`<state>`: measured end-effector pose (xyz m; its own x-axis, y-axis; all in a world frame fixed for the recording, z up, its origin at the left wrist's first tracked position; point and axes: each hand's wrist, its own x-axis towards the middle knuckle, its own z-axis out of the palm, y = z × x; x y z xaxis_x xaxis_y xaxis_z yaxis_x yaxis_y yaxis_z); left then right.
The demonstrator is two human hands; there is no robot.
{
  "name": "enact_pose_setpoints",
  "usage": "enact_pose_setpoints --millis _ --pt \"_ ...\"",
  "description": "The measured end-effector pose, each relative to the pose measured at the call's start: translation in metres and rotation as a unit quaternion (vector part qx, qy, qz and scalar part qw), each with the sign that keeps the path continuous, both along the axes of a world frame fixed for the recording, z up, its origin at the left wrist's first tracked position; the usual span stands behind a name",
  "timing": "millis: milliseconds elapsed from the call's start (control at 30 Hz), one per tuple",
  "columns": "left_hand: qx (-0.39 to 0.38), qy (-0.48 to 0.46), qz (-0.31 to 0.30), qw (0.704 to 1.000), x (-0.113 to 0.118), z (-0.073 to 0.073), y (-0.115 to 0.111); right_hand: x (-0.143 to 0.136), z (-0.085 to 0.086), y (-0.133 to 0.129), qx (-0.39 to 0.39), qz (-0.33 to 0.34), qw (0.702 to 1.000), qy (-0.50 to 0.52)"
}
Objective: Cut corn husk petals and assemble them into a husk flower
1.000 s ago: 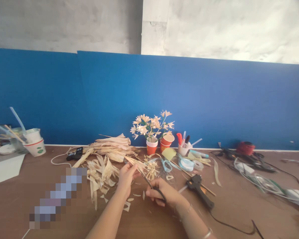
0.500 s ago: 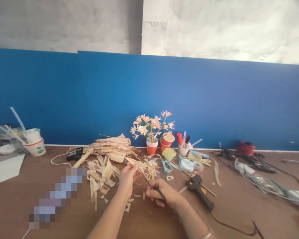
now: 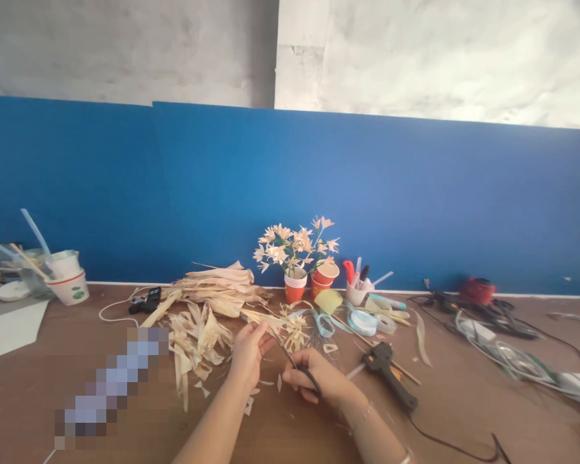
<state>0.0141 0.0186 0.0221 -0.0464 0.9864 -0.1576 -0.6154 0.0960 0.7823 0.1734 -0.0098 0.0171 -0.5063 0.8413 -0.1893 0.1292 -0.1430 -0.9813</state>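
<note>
Worktop: brown, near edge hidden below the arms; everything below rests on or above it.
Right grip: fingers curled through the dark handles of the scissors, blades pointing forward and left. Risk: a turn of the wrist would swing the points toward the left fingers.
Scraps: pale offcuts scattered beneath both hands. Risk: a small wanted piece, if dropped, could be lost among them.
Left grip: thumb and fingers pinched on a pale husk strip, held just beyond the fingertips at the blades. Blade gap too small to judge. Risk: a loose pinch would let the strip twist; a cut angled too steeply could split dry fibre or nick a finger.
Glue gun: lying right of the right forearm, cord running toward the near edge. Risk: an elbow catching that cord would drag it; if heated, a burn.
Husk heap: left of the left hand, loose. Risk: a sleeve or wrist could sweep pieces away.
Flowers: upright, in paper cups by the blue panel. Risk: top-heavy; a knock would tip them.
</note>
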Motion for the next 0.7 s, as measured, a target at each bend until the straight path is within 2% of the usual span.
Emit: enact_pose_setpoints --millis 700 --pt "0.009 0.011 0.003 1.000 0.0002 -0.0020 -0.0001 -0.0015 -0.0001 0.0001 0.008 -0.004 1.000 -0.025"
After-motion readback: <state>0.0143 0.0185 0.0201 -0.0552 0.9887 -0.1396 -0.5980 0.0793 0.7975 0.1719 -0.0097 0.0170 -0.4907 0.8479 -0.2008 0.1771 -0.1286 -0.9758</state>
